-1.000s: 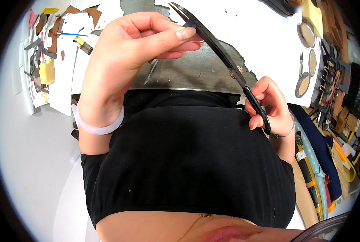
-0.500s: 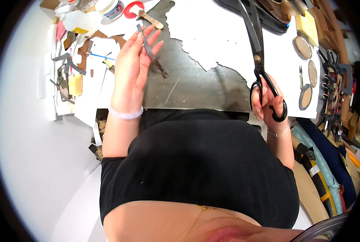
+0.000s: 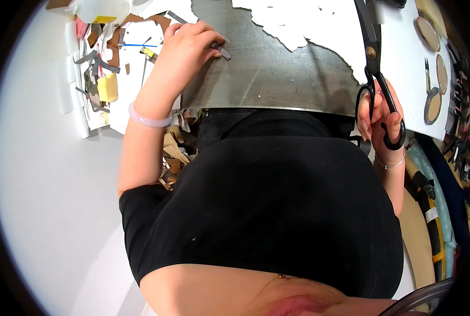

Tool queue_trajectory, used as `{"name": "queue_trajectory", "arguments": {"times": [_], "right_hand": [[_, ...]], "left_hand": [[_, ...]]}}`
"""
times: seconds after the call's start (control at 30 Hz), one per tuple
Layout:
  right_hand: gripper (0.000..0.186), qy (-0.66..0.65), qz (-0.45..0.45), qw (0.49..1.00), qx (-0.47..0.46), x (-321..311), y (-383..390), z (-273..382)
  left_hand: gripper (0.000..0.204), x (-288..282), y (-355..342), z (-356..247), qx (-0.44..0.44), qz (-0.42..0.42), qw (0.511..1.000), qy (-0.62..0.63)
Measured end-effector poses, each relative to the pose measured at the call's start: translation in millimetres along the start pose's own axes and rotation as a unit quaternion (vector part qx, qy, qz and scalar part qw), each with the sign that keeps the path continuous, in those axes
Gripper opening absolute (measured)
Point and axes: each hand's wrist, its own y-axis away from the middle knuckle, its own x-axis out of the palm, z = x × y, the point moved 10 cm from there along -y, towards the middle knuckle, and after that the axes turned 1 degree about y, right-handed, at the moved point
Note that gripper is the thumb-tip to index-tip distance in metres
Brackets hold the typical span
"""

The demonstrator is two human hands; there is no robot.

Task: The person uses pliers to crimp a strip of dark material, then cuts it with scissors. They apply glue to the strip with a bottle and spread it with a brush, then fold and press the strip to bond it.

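Observation:
My left hand (image 3: 187,50), wearing a pale bangle, is over the back-left part of the grey metal plate (image 3: 266,79), with its fingers curled on a small dark grey strip (image 3: 222,51). My right hand (image 3: 387,118) grips the handles of long black shears (image 3: 372,34) at the plate's right edge, their blades pointing away from me past the top of the picture. Torn white paper (image 3: 282,16) lies at the back of the plate. My left fingertips are partly hidden.
On the left are paper scraps (image 3: 132,68), a yellow sponge (image 3: 107,87) and a plastic jug (image 3: 98,8). On the right lie oval pieces (image 3: 427,34), a slim tool (image 3: 427,73) and black clips (image 3: 458,105). Fabric rolls (image 3: 440,210) stand at the lower right.
My left hand left the shears' tips, opened out on the left with a grey strip, and has now curled over it. The shears have swung upright and shifted right with my right hand.

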Motion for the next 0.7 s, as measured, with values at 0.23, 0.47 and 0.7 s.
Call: {"name": "queue_trajectory", "arguments": {"times": [0.23, 0.47, 0.7], "right_hand": [[0.091, -0.015, -0.039, 0.999, -0.005, -3.3, 17.3, 0.1], [0.079, -0.051, -0.011, 0.998, 0.02, 6.9, 14.1, -4.0], [0.077, -0.026, 0.123, 0.987, 0.098, 28.3, -1.0, -1.3]], "left_hand": [[0.017, 18.5, -24.0, 13.6, 0.005, 0.124, 0.991, 0.045], [0.021, -3.3, -37.5, 15.8, -0.192, 0.041, 0.853, 0.483], [0.029, -14.7, -33.0, -3.9, -0.279, 0.012, 0.669, 0.689]]}}
